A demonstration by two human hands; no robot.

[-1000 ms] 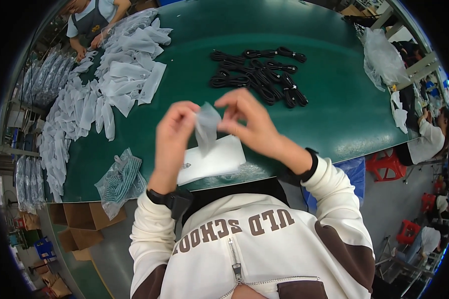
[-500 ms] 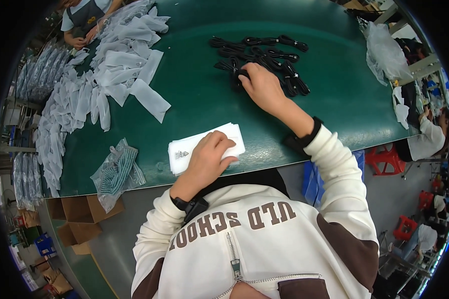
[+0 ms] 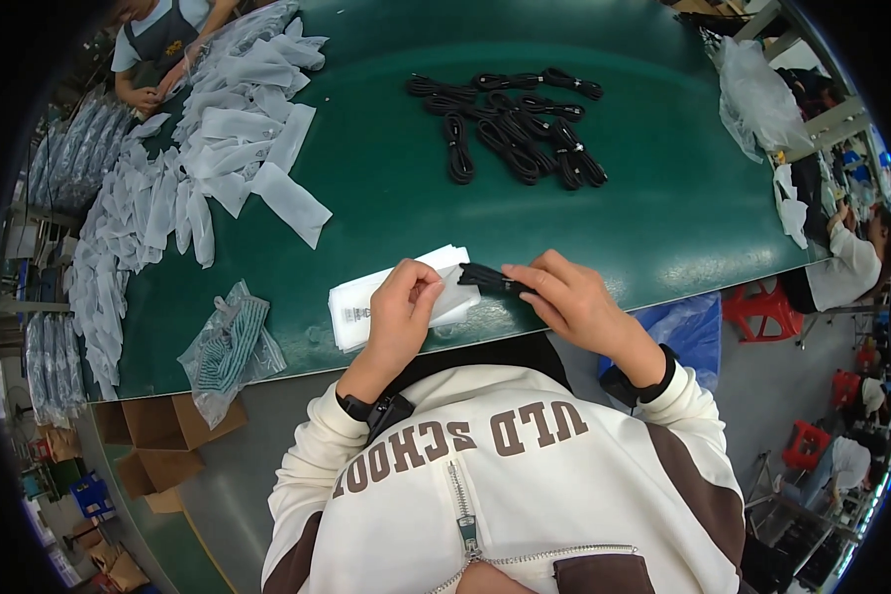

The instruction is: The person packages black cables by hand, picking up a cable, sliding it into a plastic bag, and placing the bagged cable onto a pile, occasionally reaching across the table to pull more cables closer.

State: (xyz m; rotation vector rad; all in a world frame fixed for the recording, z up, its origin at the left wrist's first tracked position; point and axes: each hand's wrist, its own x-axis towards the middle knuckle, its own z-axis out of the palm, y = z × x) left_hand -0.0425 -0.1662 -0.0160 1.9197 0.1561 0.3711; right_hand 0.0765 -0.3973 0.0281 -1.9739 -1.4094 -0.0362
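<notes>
My left hand (image 3: pixel 404 309) pinches the top clear bag (image 3: pixel 457 287) of a small white stack of bags (image 3: pixel 366 305) at the near edge of the green table (image 3: pixel 653 188). My right hand (image 3: pixel 564 297) holds a coiled black cable (image 3: pixel 489 278) with its end at the mouth of that bag. Both hands are close together, just in front of my chest.
Several coiled black cables (image 3: pixel 510 134) lie in a pile at the far middle of the table. Filled whitish bags (image 3: pixel 208 168) spread over the left side, where another person (image 3: pixel 158 45) works. A clear packet of teal ties (image 3: pixel 230 346) lies near left. Cardboard boxes (image 3: pixel 163 426) sit below.
My right hand came back from the cable pile with one black cable to the near edge. My left hand lifted the top bag of the stack and holds it.
</notes>
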